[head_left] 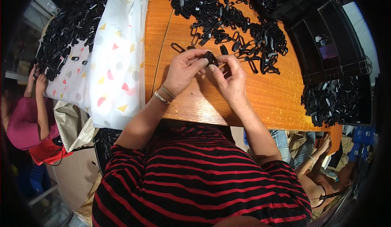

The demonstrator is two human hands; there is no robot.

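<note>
The table (pixel 264 92) carries a heap (pixel 232 19) of black clips along its far edge, within arm's reach. Above the table's middle, the left hand (pixel 183 70) and right hand (pixel 230 78) meet, fingertips of both pinched on one clip (pixel 211 58), steadying it from both sides.

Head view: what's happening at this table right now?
A person in a red-and-black striped shirt holds a small black plastic piece between both hands, left hand and right hand, above a wooden table. A heap of similar black parts lies beyond the hands, with another pile by black trays to the right. A patterned white sheet covers the left side.
</note>
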